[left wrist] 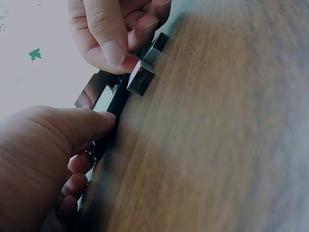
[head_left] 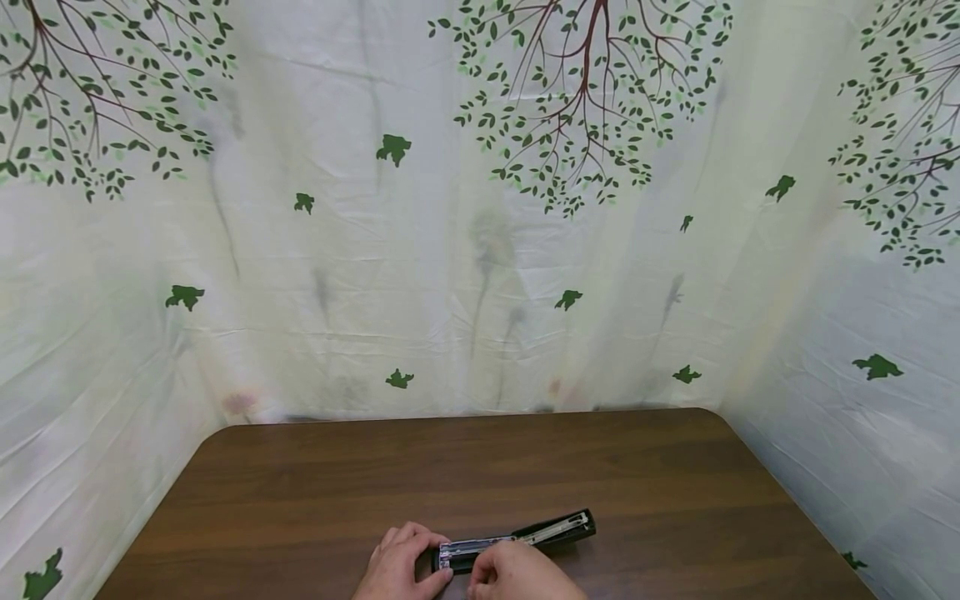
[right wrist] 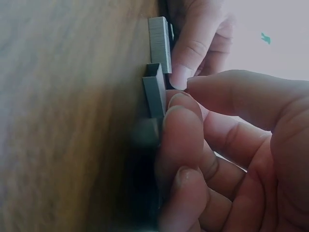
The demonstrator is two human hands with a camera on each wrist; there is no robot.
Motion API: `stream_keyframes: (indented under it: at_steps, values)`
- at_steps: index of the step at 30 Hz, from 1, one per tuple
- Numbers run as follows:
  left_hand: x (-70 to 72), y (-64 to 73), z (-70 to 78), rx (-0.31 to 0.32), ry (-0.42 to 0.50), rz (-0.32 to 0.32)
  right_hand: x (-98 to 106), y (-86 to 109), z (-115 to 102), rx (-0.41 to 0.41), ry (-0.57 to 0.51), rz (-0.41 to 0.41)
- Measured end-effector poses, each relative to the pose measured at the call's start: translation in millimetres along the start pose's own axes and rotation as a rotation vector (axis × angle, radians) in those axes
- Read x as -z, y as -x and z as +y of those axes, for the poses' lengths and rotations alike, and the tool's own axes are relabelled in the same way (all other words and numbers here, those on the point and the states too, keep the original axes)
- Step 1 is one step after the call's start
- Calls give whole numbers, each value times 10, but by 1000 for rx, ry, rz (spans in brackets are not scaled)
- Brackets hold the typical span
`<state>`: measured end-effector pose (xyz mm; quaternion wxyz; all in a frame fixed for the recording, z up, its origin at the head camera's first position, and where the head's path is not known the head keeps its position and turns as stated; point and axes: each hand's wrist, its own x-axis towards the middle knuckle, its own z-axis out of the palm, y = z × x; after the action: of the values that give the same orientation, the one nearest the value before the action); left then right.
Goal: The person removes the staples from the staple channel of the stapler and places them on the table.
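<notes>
A black stapler (head_left: 558, 531) lies opened out on the table, its metal magazine (head_left: 468, 547) showing at the left end. That left end is gripped by my left hand (head_left: 401, 562), with the thumb along the near side. My right hand (head_left: 525, 575) is over the middle of the stapler with its fingers curled. In the right wrist view, one strip of staples (right wrist: 160, 46) is by the left thumb, and a second strip (right wrist: 155, 94) is right beside my right fingertips. Whether those fingertips pinch anything is hidden.
The brown wooden table (head_left: 315, 467) has rounded far corners. A pale curtain (head_left: 420, 250) printed with branches and green leaves stands behind the table and along both sides.
</notes>
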<state>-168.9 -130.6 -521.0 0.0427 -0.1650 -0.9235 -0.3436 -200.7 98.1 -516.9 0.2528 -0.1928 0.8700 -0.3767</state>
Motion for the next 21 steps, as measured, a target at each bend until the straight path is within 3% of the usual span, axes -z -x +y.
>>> stream_keyframes:
  at_steps: [5, 12, 18, 21]
  values:
    - [1, -11, -8, -10, 0, -2, 138, 236, -339, -36, -9, 32]
    - [5, -9, -21, 11, 17, -18, 261, 335, -420, -17, -33, 103]
    - [13, 1, -34, 19, 32, -7, 367, 414, -418, 97, -24, 269]
    - [38, 1, -36, 20, 69, -18, 434, 434, -417, 105, 9, 358]
